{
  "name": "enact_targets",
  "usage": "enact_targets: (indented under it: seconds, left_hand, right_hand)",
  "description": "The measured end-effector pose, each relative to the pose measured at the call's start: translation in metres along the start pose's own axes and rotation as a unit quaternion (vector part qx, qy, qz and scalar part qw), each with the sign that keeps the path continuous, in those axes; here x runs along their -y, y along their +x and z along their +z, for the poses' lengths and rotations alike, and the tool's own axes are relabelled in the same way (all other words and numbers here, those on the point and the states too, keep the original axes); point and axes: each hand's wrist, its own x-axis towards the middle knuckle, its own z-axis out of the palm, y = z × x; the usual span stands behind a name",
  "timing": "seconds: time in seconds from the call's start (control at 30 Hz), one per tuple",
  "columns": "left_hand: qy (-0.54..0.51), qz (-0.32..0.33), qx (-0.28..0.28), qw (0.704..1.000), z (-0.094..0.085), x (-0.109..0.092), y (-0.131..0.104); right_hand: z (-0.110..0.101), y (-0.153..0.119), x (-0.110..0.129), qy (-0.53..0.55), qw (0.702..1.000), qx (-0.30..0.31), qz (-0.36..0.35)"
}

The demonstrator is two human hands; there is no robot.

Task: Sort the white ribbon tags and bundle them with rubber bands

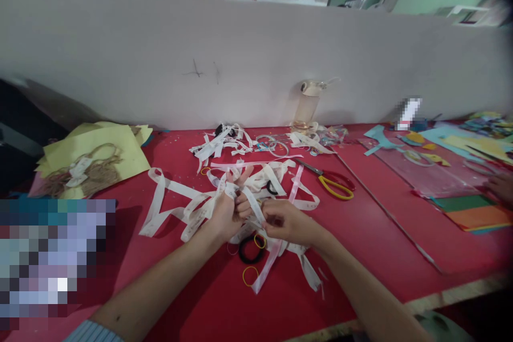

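Nearest the camera, a yellow rubber band (250, 276) lay flat on the red table (192, 304), just in front of a black ring (249, 250) and a second small yellow band (259, 241) touching it.

Above these, the left hand (228, 214) was closed in a loose fist around a white ribbon strip (251, 204), the strip wound over its fingers and thumb. The right hand (286, 222) pinched the same strip between thumb and fingertips, just beside the left hand; the two hands nearly touched. The strip ran between them and trailed off toward the table edge.

Around the hands lay a tangle of white ribbon (176, 206), looping out to the left and behind them.

To the right, yellow-handled scissors (331, 181) rested on the table, apart from the hands, with a thin stick (385, 211) running diagonally beyond them.

Farther left, a stack of yellow paper (120, 149) carried a bundle of twine (90, 173).

Farther back, a second heap of ribbon (218, 144) and a clear bottle (308, 107) stood near the grey partition wall (160, 59). At far right lay coloured paper cut-outs (460, 144), with another person's hand (500, 187) at the frame edge.
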Motion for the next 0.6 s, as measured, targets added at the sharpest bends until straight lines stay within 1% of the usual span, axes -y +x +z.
enact_targets:
  seconds: [0.13,0.23,0.3,0.43,0.6]
  left_hand:
    - [0.021,0.009,-0.013,1.000,-0.006,-0.001,0.000]
    - [0.059,0.030,-0.041,0.997,-0.008,-0.002,0.000]
    - [0.087,0.045,-0.050,0.994,-0.009,-0.001,-0.001]
    - [0.120,0.062,-0.041,0.990,-0.010,0.002,-0.002]
    - [0.151,0.079,-0.035,0.985,-0.013,0.003,-0.003]
  right_hand:
    - [0.000,0.000,0.000,-0.047,0.999,-0.019,-0.001]
    - [-0.001,0.000,0.000,-0.072,0.997,-0.033,-0.002]
    - [0.000,0.001,0.000,-0.092,0.995,-0.034,-0.003]
    - [0.001,0.000,0.000,-0.120,0.992,-0.037,-0.005]
    - [-0.001,0.001,-0.002,-0.106,0.991,-0.080,0.001]
